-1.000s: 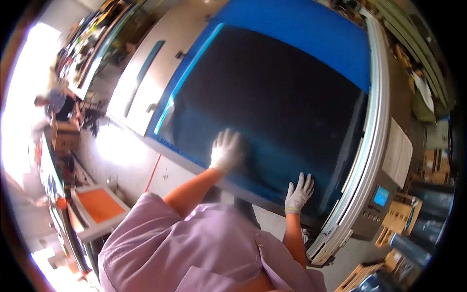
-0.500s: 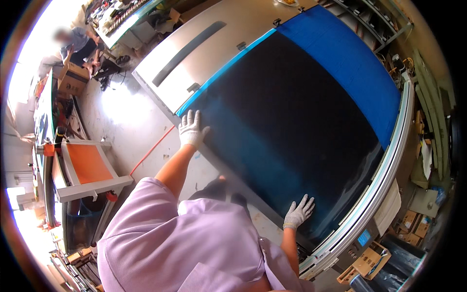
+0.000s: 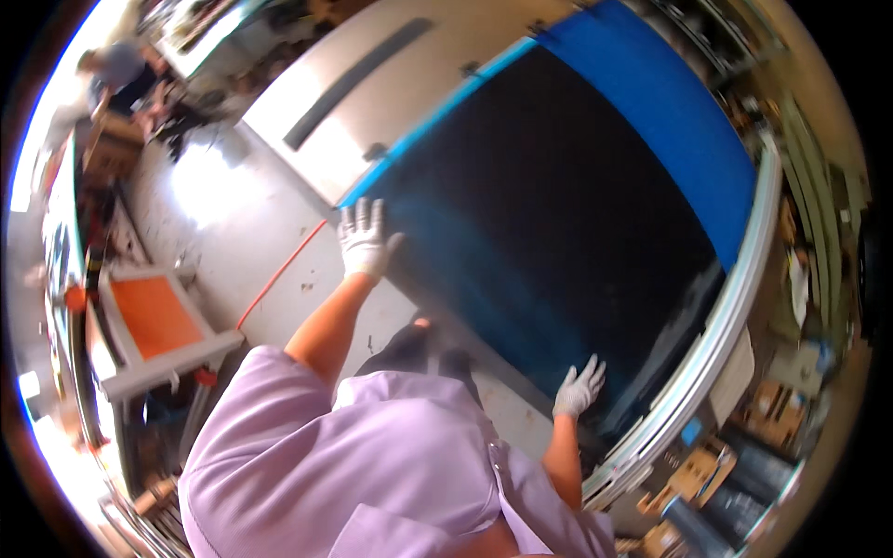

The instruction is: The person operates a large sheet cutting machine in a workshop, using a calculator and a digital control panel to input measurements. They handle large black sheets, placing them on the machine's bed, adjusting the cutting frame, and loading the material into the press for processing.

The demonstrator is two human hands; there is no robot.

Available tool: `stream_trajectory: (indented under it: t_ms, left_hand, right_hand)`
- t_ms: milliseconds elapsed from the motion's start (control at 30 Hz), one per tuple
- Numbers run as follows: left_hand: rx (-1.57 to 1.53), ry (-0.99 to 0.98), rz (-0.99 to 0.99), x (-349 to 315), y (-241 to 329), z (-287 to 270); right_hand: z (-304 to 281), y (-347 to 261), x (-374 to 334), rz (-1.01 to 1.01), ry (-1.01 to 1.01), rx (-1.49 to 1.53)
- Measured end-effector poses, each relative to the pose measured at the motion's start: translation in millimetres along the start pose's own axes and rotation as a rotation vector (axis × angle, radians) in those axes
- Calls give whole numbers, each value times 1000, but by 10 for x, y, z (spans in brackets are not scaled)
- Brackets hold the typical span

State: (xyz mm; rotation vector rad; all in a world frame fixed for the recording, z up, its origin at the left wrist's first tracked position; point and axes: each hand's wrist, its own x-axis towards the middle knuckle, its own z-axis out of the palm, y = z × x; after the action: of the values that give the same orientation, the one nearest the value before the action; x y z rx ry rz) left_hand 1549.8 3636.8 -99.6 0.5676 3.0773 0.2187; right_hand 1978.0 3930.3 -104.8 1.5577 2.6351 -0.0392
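A large dark, glossy sheet [image 3: 558, 186] lies flat across the worktable. My left hand [image 3: 365, 245], in a white knit glove, rests at its near left corner with fingers spread. At the near right edge, my right hand [image 3: 579, 389] wears a similar glove; its fingers are stretched out over the sheet. Neither hand grips anything. Along the sheet's left side runs a light blue strip [image 3: 426, 139], with several dark clips beside it. A bright blue surface [image 3: 670, 121] shows beyond the sheet's far edge.
A pale panel with a dark grey strip [image 3: 358, 84] adjoins the sheet's left side. Metal rails [image 3: 712, 358] curve along the right. An orange-topped frame [image 3: 156, 314] stands on the left. Boxes and dark rolls [image 3: 698, 525] sit lower right. Another person [image 3: 121, 79] is at the far left.
The view has shifted slightly and blurred. Both hands remain at nearly the same places on the sheet, the fingers still extended.
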Motion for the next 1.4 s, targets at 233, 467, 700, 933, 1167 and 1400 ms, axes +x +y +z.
stream_trajectory:
  t_ms: [233, 467, 700, 933, 1167, 1400]
  left_hand:
    - [59, -99, 43, 68, 64, 77]
    - [100, 160, 201, -358, 457, 378]
    - [-155, 121, 643, -2360, 2922, 536]
    - [25, 28, 520, -3879, 4325, 918]
    - [102, 33, 478, -3990, 4575, 954]
    - [82, 20, 520, -4084, 4679, 925]
  right_hand:
    - [-256, 54, 36, 70, 55, 367]
    - [-1284, 1374, -469, 143, 548, 656]
    - [-1392, 4310, -1063, 283, 653, 514]
    - [388, 5192, -839, -208, 130, 226]
    - [-63, 4976, -485, -408, 0, 294]
    - [163, 5092, -358, -565, 179, 96]
